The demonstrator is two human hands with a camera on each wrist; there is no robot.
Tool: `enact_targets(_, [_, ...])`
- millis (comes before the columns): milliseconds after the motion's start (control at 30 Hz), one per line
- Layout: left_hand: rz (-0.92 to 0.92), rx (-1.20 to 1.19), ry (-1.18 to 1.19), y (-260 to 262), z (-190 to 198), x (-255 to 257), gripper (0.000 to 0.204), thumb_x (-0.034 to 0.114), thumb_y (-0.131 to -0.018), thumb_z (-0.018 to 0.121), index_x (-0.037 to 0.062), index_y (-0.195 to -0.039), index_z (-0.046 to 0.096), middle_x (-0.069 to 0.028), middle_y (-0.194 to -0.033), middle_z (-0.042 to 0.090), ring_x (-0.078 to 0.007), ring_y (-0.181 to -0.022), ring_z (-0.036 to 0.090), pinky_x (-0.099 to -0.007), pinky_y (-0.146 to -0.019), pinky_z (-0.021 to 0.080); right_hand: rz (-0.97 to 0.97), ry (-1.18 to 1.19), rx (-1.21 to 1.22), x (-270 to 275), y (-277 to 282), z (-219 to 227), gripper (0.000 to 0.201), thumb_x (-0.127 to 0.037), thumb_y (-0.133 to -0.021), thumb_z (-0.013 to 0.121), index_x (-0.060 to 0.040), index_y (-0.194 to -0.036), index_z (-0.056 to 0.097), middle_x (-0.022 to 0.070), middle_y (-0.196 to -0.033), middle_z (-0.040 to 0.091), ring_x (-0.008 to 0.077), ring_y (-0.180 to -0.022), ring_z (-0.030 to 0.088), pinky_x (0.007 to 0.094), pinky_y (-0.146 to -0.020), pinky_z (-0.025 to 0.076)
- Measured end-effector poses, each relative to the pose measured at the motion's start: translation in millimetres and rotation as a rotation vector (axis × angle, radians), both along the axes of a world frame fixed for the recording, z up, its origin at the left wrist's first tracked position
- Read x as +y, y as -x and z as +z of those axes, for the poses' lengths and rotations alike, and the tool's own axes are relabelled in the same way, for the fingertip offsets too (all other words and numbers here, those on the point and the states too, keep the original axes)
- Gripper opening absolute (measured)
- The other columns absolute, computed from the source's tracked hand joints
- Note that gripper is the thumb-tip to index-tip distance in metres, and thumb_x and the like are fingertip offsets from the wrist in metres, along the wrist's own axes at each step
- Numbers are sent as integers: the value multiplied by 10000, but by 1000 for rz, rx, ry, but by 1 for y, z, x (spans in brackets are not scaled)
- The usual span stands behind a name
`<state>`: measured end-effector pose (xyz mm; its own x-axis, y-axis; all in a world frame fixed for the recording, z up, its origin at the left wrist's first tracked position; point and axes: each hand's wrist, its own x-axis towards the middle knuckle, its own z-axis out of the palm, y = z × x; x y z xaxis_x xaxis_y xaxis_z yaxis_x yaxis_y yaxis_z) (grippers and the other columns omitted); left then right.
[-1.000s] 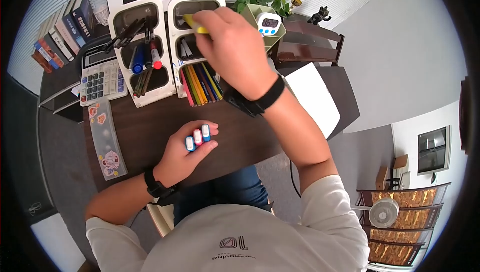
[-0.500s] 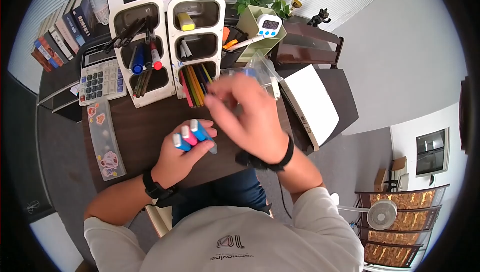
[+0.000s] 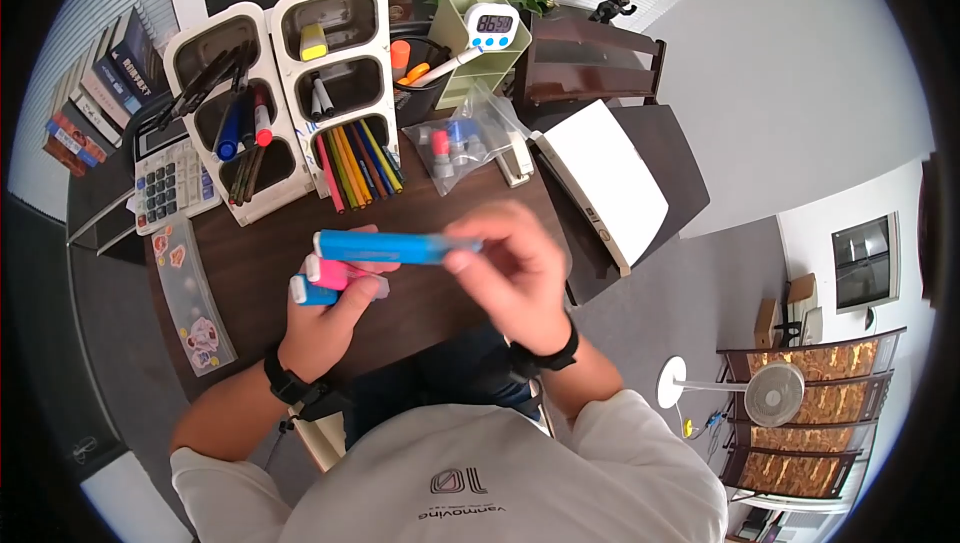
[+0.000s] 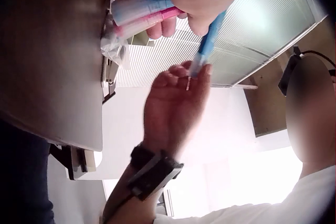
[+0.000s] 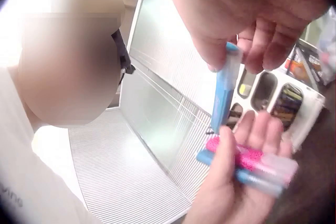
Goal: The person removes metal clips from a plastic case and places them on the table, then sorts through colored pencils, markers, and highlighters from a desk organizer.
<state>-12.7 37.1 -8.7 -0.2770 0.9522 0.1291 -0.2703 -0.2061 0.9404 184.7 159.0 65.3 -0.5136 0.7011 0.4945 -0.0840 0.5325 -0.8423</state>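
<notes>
In the head view, my right hand (image 3: 520, 278) pinches one end of a blue highlighter (image 3: 385, 247) between thumb and fingers, holding it nearly level. The highlighter's white-tipped end overlaps my left hand (image 3: 322, 328). That left hand grips a pink highlighter (image 3: 332, 271) and a second blue highlighter (image 3: 317, 293) side by side, thumb across them. In the right wrist view the pink highlighter (image 5: 247, 158) lies across the left fingers. Behind the hands, a white organizer (image 3: 392, 28) holds a yellow highlighter (image 3: 313, 41), grey pens (image 3: 322, 98) and coloured pencils (image 3: 360, 168).
A second organizer (image 3: 295, 188) holds black pens, markers and pencils. Nearby lie a clear bag (image 3: 462, 148), a white box (image 3: 610, 183), a stickered case (image 3: 190, 293) and a calculator (image 3: 172, 188). A timer (image 3: 493, 26) sits on a green holder (image 3: 505, 68).
My right hand left the yellow highlighter in the organizer's top compartment, came down to the left hand, and now holds a blue highlighter that was in the left hand. The head view has shifted.
</notes>
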Motion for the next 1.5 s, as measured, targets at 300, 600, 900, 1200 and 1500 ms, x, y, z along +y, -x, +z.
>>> enact_targets(300, [-97,97,52,1,9,6,354,46,-1059,604,2,-1406,551,-135,-1133,746,-154,-973,697,-310,-819,586,-189,-939,-11,84,90,75,269,-20,-857,816,-55,-1113,742,96,-1032,657,288,-900,670,374,-764,560])
enact_targets(600, [-122,26,99,4,13,4,319,66,-1078,575,-2,-1389,567,-144,-1152,738,-154,-956,691,-300,-813,581,-37,-757,-163,92,124,54,286,-36,-896,757,-27,-1178,707,140,-1140,700,356,-1052,669,439,-902,556])
enact_targets(900, [60,42,-144,4,-6,2,339,294,-1132,495,5,-1167,668,-91,-1127,641,-178,-1040,631,-333,-926,505,248,-200,-453,-2,33,15,323,-281,-896,840,-57,-1081,700,124,-905,706,336,-833,704,412,-722,566])
enact_targets(1200, [140,178,-167,-4,2,2,326,325,-1120,532,25,-1091,658,-84,-1056,627,-156,-950,599,-314,-871,485,91,-24,-297,-23,4,-17,417,-81,-882,858,-42,-1273,718,126,-1167,755,220,-951,720,331,-811,571])
enact_targets(1500, [-19,77,12,1,7,5,400,354,-1147,448,10,-1214,640,-50,-893,607,-105,-836,548,-270,-761,430,-216,-758,-44,60,54,67,343,-49,-864,818,-43,-1191,716,118,-995,713,278,-826,688,348,-743,559])
